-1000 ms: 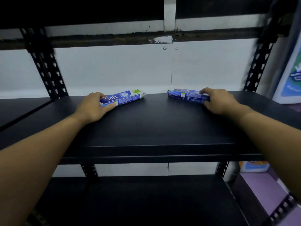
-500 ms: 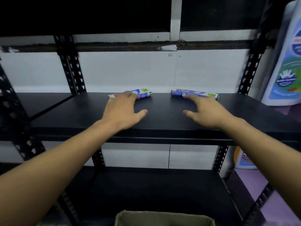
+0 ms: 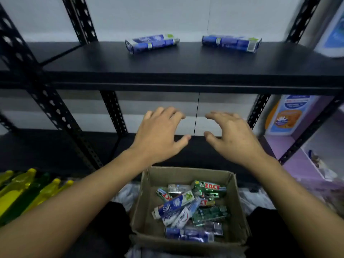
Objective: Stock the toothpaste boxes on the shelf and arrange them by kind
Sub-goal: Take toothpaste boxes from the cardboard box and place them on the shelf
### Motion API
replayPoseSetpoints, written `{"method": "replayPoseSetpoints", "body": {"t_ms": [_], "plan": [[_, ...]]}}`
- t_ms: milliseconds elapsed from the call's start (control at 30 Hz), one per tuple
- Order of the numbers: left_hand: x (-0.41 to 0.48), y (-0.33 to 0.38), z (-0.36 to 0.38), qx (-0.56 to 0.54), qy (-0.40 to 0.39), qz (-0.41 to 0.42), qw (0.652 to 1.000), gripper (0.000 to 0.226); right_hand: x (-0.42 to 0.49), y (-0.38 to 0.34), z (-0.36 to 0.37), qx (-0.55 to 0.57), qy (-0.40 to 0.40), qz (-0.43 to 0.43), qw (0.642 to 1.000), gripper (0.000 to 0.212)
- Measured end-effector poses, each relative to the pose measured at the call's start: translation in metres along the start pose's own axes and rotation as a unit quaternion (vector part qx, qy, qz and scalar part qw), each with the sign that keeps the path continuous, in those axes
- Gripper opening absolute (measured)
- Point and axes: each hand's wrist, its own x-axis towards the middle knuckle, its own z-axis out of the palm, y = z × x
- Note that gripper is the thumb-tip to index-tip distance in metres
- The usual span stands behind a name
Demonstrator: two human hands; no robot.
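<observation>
Two blue toothpaste boxes lie at the back of the black shelf (image 3: pixel 186 71): the left box (image 3: pixel 151 43) and the right box (image 3: pixel 231 42), apart from each other. Below me a cardboard box (image 3: pixel 236 202) holds several toothpaste boxes, among them a blue Safi box (image 3: pixel 173 206), white Pepsodent boxes (image 3: pixel 181 217) and green Zact boxes (image 3: pixel 209 188). My left hand (image 3: pixel 160 135) and my right hand (image 3: pixel 233 136) hover empty in front of the shelf's edge, above the cardboard box, fingers spread and relaxed.
Black perforated posts (image 3: pixel 46 108) frame the shelf. Yellow and green bottles (image 3: pixel 22 192) lie at the lower left. A large printed refill pack (image 3: pixel 286 114) stands at the right beside a purple surface (image 3: pixel 297 164). A lower black shelf (image 3: pixel 55 149) runs behind my hands.
Both hands let go of the blue boxes on the shelf and pulled back and down toward me. My view tipped down, bringing the cardboard box into sight.
</observation>
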Motion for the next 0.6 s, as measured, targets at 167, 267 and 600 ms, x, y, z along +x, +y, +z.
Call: {"method": "replayPoseSetpoints", "body": {"t_ms": [167, 267, 600], "plan": [[-0.05, 0.004, 0.078, -0.02, -0.103, -0.019, 0.994, 0.054, -0.049, 0.023, 0.075, -0.002, -0.148, 0.049, 0.988, 0.057], [-0.086, 0.008, 0.128, -0.01, -0.192, -0.023, 0.981, 0.051, -0.083, 0.033, 0.115, -0.016, -0.237, 0.063, 0.969, 0.055], [-0.169, 0.004, 0.248, -0.065, -0.376, -0.107, 0.918, 0.053, -0.156, 0.057, 0.22, -0.027, -0.456, 0.075, 0.886, 0.048]]}}
